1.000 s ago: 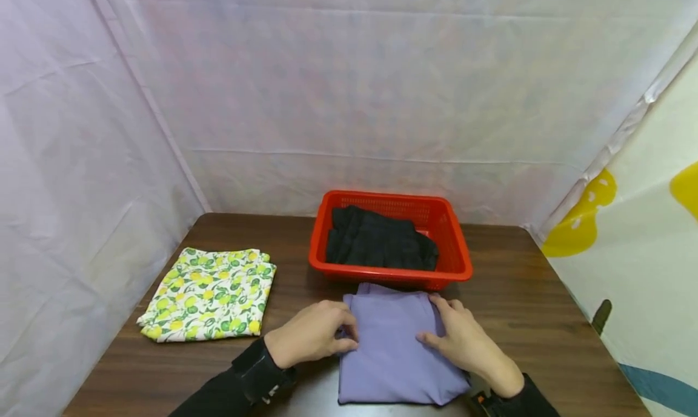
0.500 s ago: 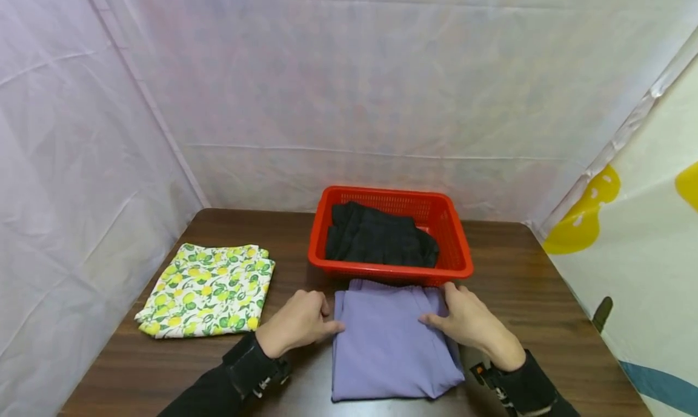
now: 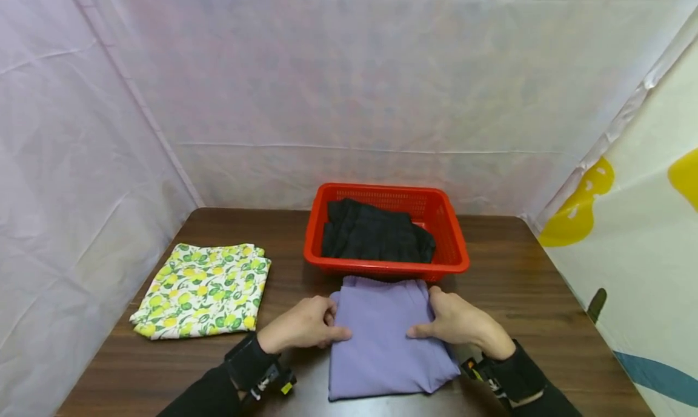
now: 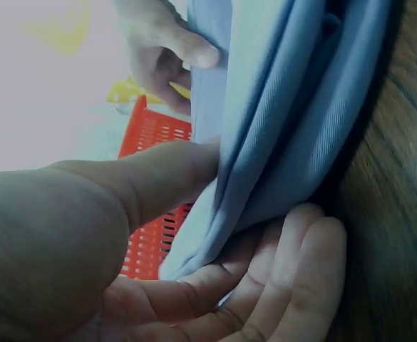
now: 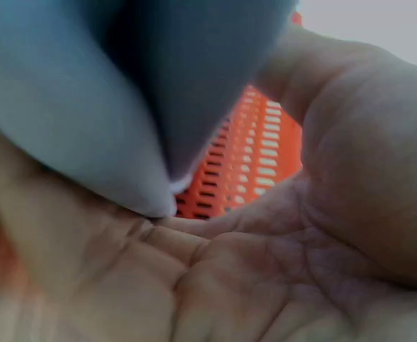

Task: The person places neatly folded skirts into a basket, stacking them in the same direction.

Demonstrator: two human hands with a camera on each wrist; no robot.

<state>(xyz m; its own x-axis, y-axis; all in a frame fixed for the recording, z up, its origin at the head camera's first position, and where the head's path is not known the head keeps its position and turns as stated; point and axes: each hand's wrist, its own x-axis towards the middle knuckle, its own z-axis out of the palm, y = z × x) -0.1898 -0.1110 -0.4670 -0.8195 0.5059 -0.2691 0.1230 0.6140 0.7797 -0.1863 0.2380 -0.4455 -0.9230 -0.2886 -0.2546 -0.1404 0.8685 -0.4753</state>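
A folded purple garment (image 3: pixel 382 344) lies on the table in front of the basket; its exact kind cannot be told. My left hand (image 3: pixel 305 325) grips its left edge, thumb on top and fingers beneath the folded layers (image 4: pixel 265 135), as the left wrist view shows. At the opposite edge my right hand (image 3: pixel 463 323) holds it the same way, thumb above. In the right wrist view the fingers (image 5: pixel 108 249) pass under the cloth (image 5: pixel 65 107). Most of my right fingertips are hidden from the head view.
Just behind the garment stands a red plastic basket (image 3: pixel 454 238) with dark folded cloth (image 3: pixel 376 232) in it. A lemon-print folded cloth (image 3: pixel 204 293) lies on the left of the brown wooden table (image 3: pixel 518 296). White sheeting (image 3: pixel 354 90) hangs behind the table.
My left hand has come back to the garment's left edge, with the thumb now on top. The right hand has shifted slightly left along with the garment. The basket stays put.
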